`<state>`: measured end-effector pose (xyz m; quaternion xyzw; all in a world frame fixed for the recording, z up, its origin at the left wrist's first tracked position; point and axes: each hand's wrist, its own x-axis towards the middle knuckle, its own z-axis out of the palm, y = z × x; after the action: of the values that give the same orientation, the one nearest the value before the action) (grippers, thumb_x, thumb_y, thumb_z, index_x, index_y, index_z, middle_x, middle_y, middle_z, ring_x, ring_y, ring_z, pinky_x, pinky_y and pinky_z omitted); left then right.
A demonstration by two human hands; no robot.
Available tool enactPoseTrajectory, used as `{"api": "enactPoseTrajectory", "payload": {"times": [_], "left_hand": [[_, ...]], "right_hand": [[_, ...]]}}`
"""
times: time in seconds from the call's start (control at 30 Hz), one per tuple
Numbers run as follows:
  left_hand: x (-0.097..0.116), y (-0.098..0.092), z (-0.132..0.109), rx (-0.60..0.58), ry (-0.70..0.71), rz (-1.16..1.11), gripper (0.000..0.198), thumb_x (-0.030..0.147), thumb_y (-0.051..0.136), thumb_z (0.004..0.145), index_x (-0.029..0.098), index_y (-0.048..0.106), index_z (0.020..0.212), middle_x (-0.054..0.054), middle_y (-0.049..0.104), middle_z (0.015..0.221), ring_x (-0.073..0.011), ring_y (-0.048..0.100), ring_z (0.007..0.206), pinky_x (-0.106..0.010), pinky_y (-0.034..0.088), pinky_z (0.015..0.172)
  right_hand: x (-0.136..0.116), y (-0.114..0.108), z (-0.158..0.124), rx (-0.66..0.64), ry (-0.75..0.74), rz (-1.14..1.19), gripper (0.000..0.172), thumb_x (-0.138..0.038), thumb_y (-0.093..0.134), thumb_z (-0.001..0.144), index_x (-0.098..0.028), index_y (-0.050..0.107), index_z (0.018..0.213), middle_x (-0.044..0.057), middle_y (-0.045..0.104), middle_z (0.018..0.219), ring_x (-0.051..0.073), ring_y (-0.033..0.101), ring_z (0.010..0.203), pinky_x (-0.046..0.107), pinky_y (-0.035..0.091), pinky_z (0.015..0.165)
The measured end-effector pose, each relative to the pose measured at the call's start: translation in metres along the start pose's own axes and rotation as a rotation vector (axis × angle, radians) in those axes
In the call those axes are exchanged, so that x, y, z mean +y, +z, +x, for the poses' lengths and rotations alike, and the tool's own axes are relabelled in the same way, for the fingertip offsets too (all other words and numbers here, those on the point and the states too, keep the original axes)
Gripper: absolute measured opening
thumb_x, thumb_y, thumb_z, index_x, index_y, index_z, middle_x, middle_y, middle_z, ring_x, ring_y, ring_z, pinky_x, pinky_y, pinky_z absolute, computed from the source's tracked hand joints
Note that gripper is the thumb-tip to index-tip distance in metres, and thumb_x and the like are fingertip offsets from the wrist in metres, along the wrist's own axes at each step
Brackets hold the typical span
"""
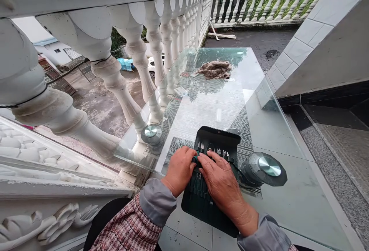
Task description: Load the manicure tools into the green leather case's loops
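Observation:
A dark green nail-care tool case (219, 216) lies unfolded on the glass table, its upper flap (220, 133) tilted up with a snap near its edge. Several small metal tools (223, 153) sit in its upper row, and more with dark green handles (198, 183) fill slots lower down. Over the left part of the case, my left hand (179, 168) is closed, pinching a small dark green piece (195, 159). My right hand (221, 180) reaches across the case, fingers bent, their tips meeting the same piece. Both hands hide much of that piece and of the middle slots.
The glass table top (294, 178) rests on octagonal supports with metal discs (269, 165). A crumpled brown cloth (215, 69) and a small card (181, 91) lie farther back. White balusters (129, 47) run along the left; a tiled wall edge (305, 43) and steps (346, 147) stand right.

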<state>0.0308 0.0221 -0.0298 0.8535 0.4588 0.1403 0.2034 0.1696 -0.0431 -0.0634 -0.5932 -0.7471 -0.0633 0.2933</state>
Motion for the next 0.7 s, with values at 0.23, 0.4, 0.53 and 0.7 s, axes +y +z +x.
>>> {"api": "enactPoseTrajectory", "payload": {"times": [0.23,0.4,0.53,0.7], "left_hand": [[-0.001,0.0,0.0,-0.004,-0.004,-0.008,0.023,0.004,0.058,0.077,0.02,0.054,0.093,-0.001,0.056,0.094,-0.018,0.053,0.092,-0.031,0.043,0.082],[0.002,-0.002,0.0,-0.017,-0.019,-0.014,0.022,0.006,0.059,0.078,0.021,0.054,0.093,-0.001,0.055,0.094,-0.0179,0.053,0.092,-0.031,0.043,0.082],[0.002,-0.003,0.0,-0.026,-0.014,-0.004,0.022,0.007,0.06,0.078,0.02,0.054,0.094,-0.002,0.056,0.095,-0.0187,0.053,0.093,-0.031,0.043,0.082],[0.003,-0.003,0.0,-0.017,-0.019,-0.006,0.023,0.006,0.06,0.078,0.021,0.054,0.095,-0.002,0.056,0.095,-0.0185,0.053,0.093,-0.031,0.043,0.083]], "right_hand": [[0.0,-0.002,0.0,0.031,0.057,0.104,0.032,-0.023,0.041,0.091,-0.019,0.058,0.118,0.009,0.066,0.108,0.025,0.052,0.112,0.045,0.044,0.092],[0.004,-0.011,0.004,0.177,0.199,0.277,0.034,-0.024,0.038,0.092,-0.021,0.053,0.122,0.009,0.062,0.112,0.022,0.053,0.11,0.046,0.044,0.095],[0.006,-0.016,0.007,0.204,0.283,0.33,0.031,-0.024,0.038,0.092,-0.021,0.053,0.119,0.008,0.061,0.111,0.021,0.052,0.11,0.045,0.043,0.096],[0.003,-0.013,0.004,0.184,0.24,0.334,0.032,-0.024,0.038,0.092,-0.022,0.052,0.121,0.008,0.061,0.111,0.022,0.05,0.114,0.048,0.042,0.099]]}}
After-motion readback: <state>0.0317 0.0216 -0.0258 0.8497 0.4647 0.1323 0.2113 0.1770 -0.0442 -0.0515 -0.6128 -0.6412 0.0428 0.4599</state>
